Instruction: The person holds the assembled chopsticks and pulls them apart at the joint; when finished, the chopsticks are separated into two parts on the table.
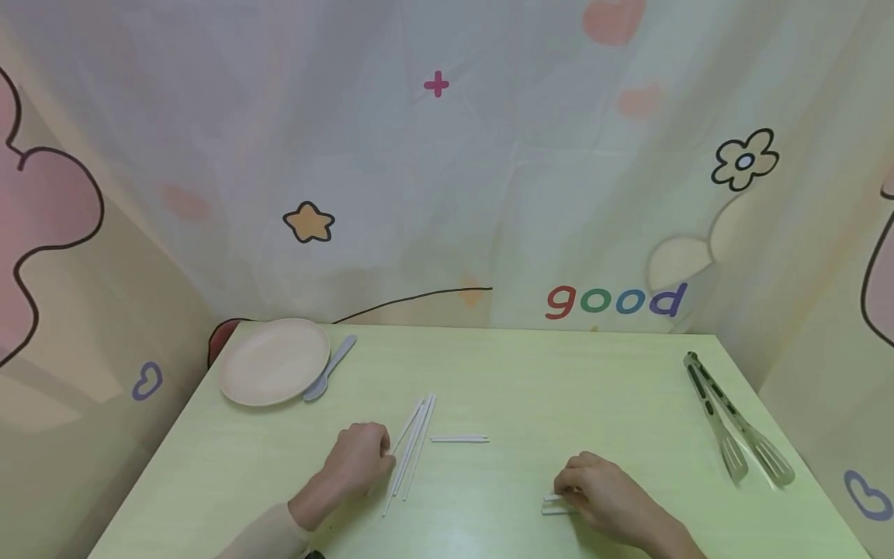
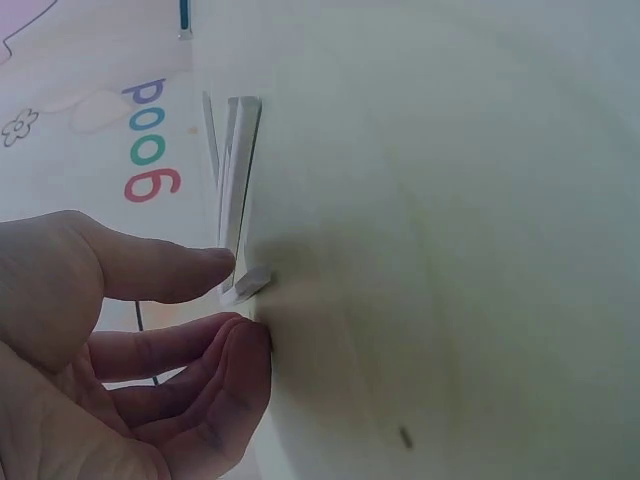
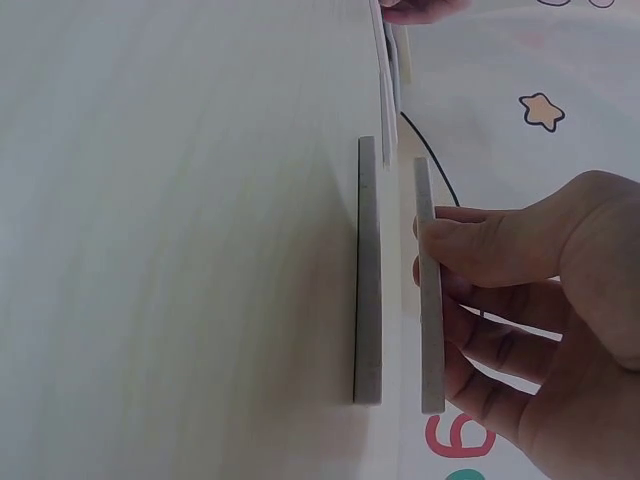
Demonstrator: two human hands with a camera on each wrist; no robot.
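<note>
My right hand pinches a short white stick between thumb and fingers, lifted a little off the table. Just beside it, a second short white stick lies flat. My left hand is at the left side of several long, thin white sticks, which lie in a loose, slightly fanned bunch. In the left wrist view, its thumb and bent fingers are apart, and one stick end shows just beyond the gap. Two more short white sticks lie side by side to the right of the bunch.
A pale round plate sits at the back left, with a grey-blue spoon against its right edge. Metal tongs with black grip parts lie at the right. A printed cloth hangs behind the light green table.
</note>
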